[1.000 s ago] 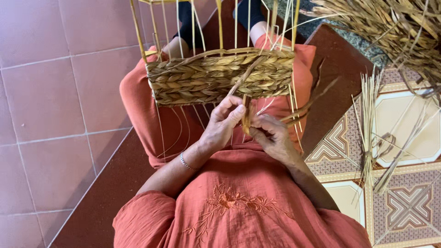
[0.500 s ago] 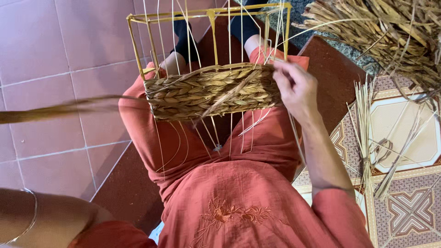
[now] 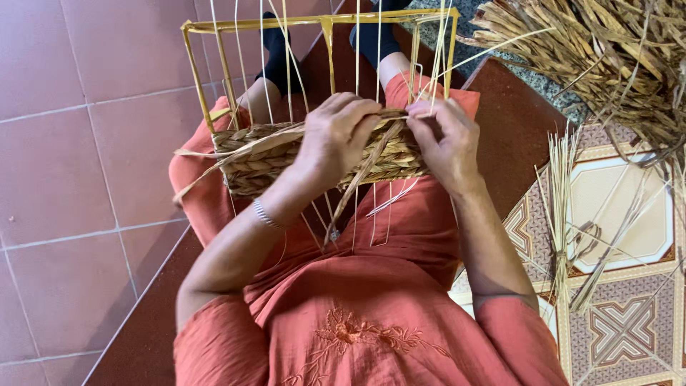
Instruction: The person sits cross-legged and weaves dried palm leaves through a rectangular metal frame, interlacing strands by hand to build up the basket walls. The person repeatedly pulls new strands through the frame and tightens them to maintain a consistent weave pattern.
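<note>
Right now both my hands are on the half-woven basket [image 3: 257, 154] that rests across my lap, on the orange cloth [image 3: 400, 236] of my clothes. My left hand [image 3: 336, 136] lies over the top of the woven band, fingers [image 3: 361, 111] curled down and closed on the upper edge of the weave. My right hand [image 3: 446, 139] sits just beside it, touching the same edge, its fingers [image 3: 421, 114] pinched narrow on a flat dried strand [image 3: 364, 175] that slants down from the rim and hangs loose below the band toward my knees. A thin bracelet [image 3: 263, 213] rings my left wrist.

The yellow wire frame [image 3: 325, 25] of the basket stands up above the weave, away from me, with pale thin uprights [image 3: 357, 64] running through it from top to bottom and sticking out under the band. At the basket's left end a few loose strand ends [image 3: 196, 161] jut sideways over the floor.

My feet in dark socks [image 3: 275, 50] show beyond the frame. To my right a big heap of dried reeds [image 3: 607, 57] lies well apart from the basket, and nearer, a slim tied bundle of pale stalks [image 3: 561, 207] lies on the patterned tiles [image 3: 629, 322]. On my left the floor is plain red tile [image 3: 71, 143]
</note>
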